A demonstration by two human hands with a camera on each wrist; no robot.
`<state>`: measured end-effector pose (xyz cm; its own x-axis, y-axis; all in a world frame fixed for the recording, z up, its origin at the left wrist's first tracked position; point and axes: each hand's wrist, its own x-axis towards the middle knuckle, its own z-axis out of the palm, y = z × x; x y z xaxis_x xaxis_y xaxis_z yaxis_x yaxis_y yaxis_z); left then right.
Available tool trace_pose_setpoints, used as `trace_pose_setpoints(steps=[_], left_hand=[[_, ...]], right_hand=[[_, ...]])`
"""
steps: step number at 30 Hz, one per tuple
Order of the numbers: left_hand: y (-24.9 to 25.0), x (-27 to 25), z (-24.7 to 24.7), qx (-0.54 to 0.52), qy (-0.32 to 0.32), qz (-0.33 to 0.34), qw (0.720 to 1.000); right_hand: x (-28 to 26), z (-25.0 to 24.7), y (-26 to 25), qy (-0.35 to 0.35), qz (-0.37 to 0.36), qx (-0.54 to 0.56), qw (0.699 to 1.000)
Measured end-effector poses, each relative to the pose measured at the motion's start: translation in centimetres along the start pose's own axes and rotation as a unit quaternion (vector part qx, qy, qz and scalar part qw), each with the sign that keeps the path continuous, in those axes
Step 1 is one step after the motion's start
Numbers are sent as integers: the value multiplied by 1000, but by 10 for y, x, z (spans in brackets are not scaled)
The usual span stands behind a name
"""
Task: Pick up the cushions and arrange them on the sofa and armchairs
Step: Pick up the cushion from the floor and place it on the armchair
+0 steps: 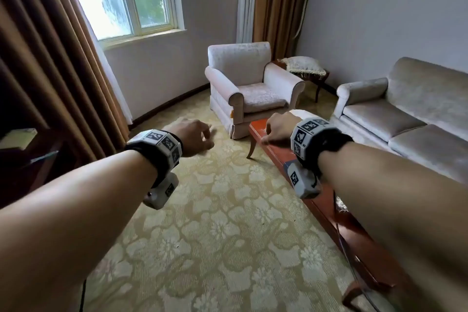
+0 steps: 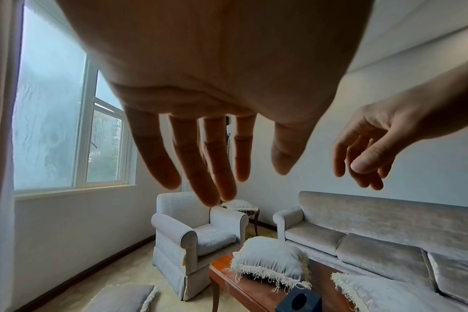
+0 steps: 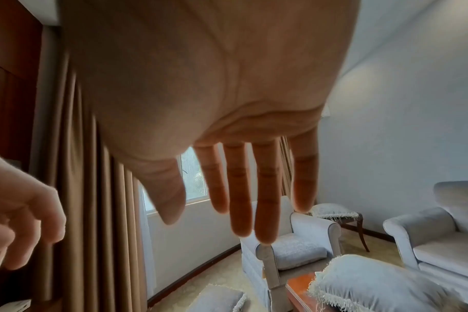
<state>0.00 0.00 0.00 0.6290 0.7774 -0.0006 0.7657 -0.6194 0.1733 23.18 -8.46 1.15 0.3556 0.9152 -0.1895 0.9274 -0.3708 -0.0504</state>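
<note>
Your right hand (image 1: 277, 129) hides most of the pale fringed cushion on the red-brown wooden coffee table (image 1: 255, 127) from the head view; the left wrist view shows that cushion (image 2: 270, 260) whole, a second one (image 2: 382, 293) cut off further along the table, and a third (image 2: 123, 298) on the patterned carpet (image 1: 215, 223). A fourth cushion (image 1: 302, 64) lies on the small wooden side table (image 1: 321, 78) in the corner. Both hands hang empty, fingers loose, your left hand (image 1: 195, 138) over the carpet. The pale upholstered armchair (image 1: 248, 88) and long sofa (image 1: 405, 109) hold no loose cushion.
</note>
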Motion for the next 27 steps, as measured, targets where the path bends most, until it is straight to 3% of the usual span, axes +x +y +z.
trace_pose_setpoints(steps=[6, 13, 20, 27], left_hand=[[-37, 49, 20, 29, -43, -37, 998], [-96, 171, 27, 40, -51, -88, 994], [-148, 300, -6, 24, -49, -160, 986], [-193, 402, -5, -12, -76, -178, 981]], right_hand=[[68, 13, -19, -16, -7, 26, 1000], [218, 18, -24, -35, -26, 17, 999], [372, -24, -40, -45, -54, 41, 997], [498, -47, -67, -59, -101, 29, 993]])
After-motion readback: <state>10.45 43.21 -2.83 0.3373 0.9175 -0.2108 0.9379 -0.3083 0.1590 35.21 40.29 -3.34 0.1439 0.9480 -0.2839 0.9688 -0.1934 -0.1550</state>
